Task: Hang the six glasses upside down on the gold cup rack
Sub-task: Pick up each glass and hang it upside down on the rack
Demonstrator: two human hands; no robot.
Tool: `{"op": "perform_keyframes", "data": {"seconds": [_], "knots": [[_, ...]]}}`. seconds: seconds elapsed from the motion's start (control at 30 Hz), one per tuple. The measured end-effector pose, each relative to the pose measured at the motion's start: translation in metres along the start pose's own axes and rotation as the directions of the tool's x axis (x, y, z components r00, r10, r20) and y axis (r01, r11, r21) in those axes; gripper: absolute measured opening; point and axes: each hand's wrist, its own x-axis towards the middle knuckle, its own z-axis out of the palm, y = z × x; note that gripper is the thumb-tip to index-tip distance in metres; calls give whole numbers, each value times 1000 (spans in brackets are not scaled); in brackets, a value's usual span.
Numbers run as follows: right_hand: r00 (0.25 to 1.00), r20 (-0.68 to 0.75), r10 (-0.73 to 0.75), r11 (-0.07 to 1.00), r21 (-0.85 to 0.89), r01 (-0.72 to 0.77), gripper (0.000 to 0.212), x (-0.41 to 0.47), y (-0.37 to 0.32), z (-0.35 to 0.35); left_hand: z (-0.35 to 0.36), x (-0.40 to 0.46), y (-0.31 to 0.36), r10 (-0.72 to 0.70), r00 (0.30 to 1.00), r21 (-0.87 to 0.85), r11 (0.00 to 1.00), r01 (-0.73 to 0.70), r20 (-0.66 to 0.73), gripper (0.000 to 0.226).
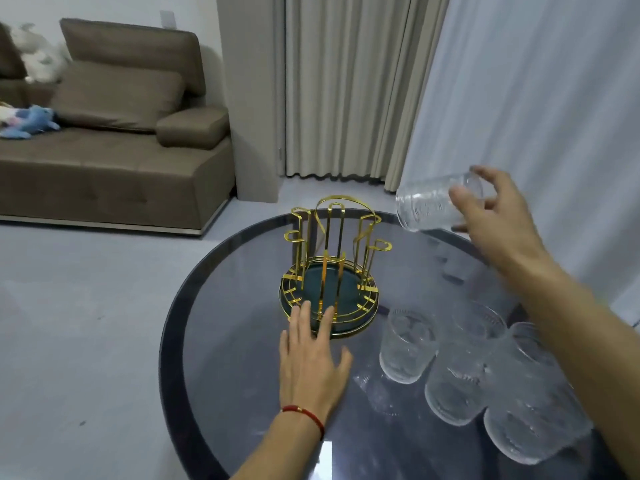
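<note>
Right hand (498, 216) grips one clear textured glass (429, 206), tilted sideways in the air, up and right of the empty gold wire cup rack (334, 265). Left hand (313, 362) lies flat and open, fingertips touching the rack's base. Other clear glasses (460, 372) stand clustered on the round dark glass table (221, 341), right of the rack.

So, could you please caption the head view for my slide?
Right hand carries a glass toward the empty gold rack, steadied by the left hand.

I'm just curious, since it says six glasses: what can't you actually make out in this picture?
- Head view: glass count. One in the right hand, three standing on the table; the right arm may hide others.
- Nearest glass: blurred near the edge.
- Held glass: motion-blurred, pattern unreadable.
- Rack: front rim hidden under the left hand fingertips.
</note>
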Motion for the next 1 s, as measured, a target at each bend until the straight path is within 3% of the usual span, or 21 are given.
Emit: {"op": "perform_keyframes", "data": {"seconds": [0.17,0.3,0.5,0.63,0.7,0.83,1.0], "knots": [[994,102,26,995,95,-36,84,90,-12,47,11,1,-3,16,999,134,991,-22,44,74],[957,290,6,1000,4,-8,86,127,-27,82,17,2,-3,17,1000,156,988,-21,26,75],[794,608,13,965,-214,148,83,135,-26,129,20,2,-5,19,999,178,984,-25,36,73],[624,773,114,943,-282,176,63,139,-14,143,21,1,-5,31,999,167,985,-34,15,72],[585,802,123,937,-287,197,66,141,-10,149,22,1,-6,33,999,156,987,-34,11,71],[575,809,126,915,-318,248,79,144,-7,157,23,1,-7,30,999,166,986,-33,16,71],[568,814,120,950,-261,174,89,139,-4,148,24,0,-6,32,999,181,983,-33,7,71]]}}
